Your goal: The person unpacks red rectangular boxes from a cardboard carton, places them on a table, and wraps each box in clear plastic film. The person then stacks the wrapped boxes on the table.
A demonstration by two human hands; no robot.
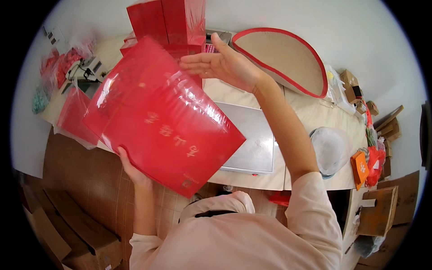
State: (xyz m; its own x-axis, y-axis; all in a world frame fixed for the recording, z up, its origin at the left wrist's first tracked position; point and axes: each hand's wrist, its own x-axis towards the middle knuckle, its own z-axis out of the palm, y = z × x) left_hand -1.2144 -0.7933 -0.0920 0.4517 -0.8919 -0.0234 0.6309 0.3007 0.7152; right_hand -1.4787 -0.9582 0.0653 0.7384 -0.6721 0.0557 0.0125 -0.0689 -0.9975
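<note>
A large flat red gift box (153, 135) in shiny clear wrap is held tilted in front of me, above the table's near edge. My left hand (133, 168) grips it at its lower left edge, the thumb on the front and the other fingers hidden behind. My right hand (229, 65) is open near the box's upper right side, fingers stretched out toward it and holding nothing. I cannot tell whether those fingertips touch the wrap. Behind, more red boxes (182, 22) stand stacked on the table.
On the table (297, 166) lie a silver flat-topped scale (252, 135), a red-rimmed woven basket (283, 51) and a clear plastic-lined bowl (329, 146). A red bag (76, 112) and a small machine (90, 69) are at left. Cardboard boxes (85, 229) sit on the floor.
</note>
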